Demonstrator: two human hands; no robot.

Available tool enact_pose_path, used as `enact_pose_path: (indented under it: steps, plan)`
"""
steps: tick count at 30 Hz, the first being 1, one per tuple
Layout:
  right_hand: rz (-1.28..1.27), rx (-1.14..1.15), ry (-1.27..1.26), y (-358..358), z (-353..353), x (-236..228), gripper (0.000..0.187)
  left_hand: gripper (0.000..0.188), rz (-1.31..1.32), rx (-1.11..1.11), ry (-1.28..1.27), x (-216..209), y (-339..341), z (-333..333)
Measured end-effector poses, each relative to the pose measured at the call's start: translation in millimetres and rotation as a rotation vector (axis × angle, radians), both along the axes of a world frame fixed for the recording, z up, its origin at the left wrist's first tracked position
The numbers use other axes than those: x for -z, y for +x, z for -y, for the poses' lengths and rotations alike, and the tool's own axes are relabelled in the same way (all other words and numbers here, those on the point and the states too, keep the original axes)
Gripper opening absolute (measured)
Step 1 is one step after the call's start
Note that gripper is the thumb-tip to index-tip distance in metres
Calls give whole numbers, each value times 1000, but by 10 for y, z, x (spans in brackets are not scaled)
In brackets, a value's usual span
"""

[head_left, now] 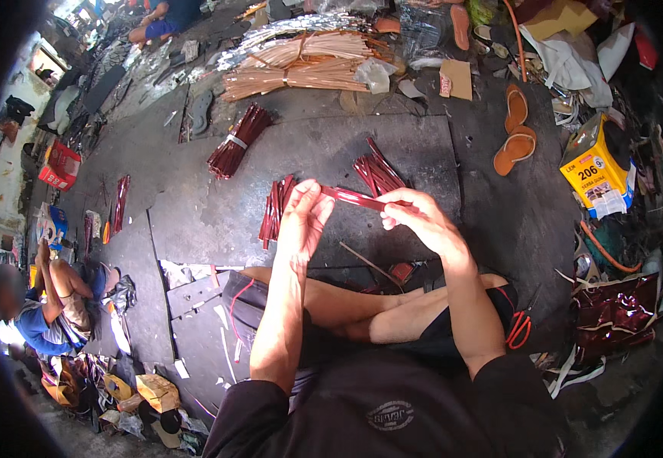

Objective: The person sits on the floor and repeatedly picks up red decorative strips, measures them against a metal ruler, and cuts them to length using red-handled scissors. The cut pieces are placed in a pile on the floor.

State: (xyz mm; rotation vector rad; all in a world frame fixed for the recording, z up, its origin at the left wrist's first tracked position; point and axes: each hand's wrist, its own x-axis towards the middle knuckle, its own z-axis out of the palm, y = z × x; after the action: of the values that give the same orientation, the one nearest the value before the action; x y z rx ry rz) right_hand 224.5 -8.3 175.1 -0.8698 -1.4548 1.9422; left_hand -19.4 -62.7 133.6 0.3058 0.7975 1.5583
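Note:
A shiny dark red strip (356,198) is stretched between my two hands, above the dark work board (194,221). My left hand (306,215) pinches its left end, and my right hand (421,217) grips the right end between thumb and fingers. Just left of my left hand lies a loose pile of similar red strips (272,208). Another pile of red strips (377,168) rests beyond my right hand. Farther off to the left sits a bundle of red strips (240,141), tied with a pale band.
Large bundles of tan strips (293,79) lie at the far side. On the right are brown sandals (516,145), a yellow tin (597,168) and orange-handled scissors (519,330). Another person (53,305) sits at the left, near a red box (60,166).

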Motion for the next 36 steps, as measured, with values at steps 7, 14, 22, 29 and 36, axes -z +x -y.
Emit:
enact_pose_path:
  steps: [7,14,22,29,36]
  plan:
    - [29,-17,350,8,250,-680,19,25,-740,108,79,-666,289,160]
    - [49,-26,611,87,349,-835,15,52,-648,259,166,-936,356,366]
    - [-47,26,378,128,267,-634,25,61,-505,306,350,-831,438,407]
    - [-72,-65,190,125,178,-515,38,55,-410,362,413,-782,428,419]
    - [-99,-14,195,83,162,-415,28,54,-408,372,453,-756,451,421]
